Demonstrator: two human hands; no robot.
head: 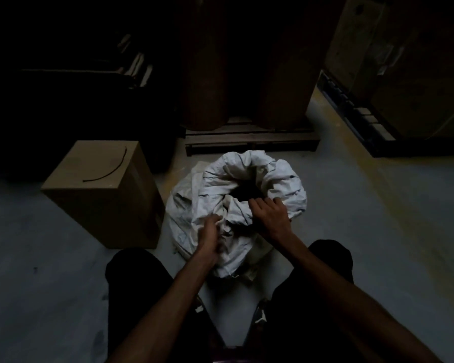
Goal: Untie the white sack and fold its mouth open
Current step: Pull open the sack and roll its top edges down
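Observation:
The white sack (pixel 215 182) stands on the floor between my knees, its mouth open and its rim rolled outward around a dark hole. My left hand (pixel 209 233) grips a bunch of the near rim on the left. At the near right edge of the opening, my right hand (pixel 269 214) holds the fabric with its fingers curled over the rim. The scene is dim, and the sack's contents are hidden in shadow.
A brown cardboard box (pixel 102 189) with a black cord (pixel 110 170) lying on top stands just left of the sack. Behind the sack is a wooden pallet (pixel 252 140) carrying tall brown rolls (pixel 281 74). Large cartons (pixel 404 61) rise at the right.

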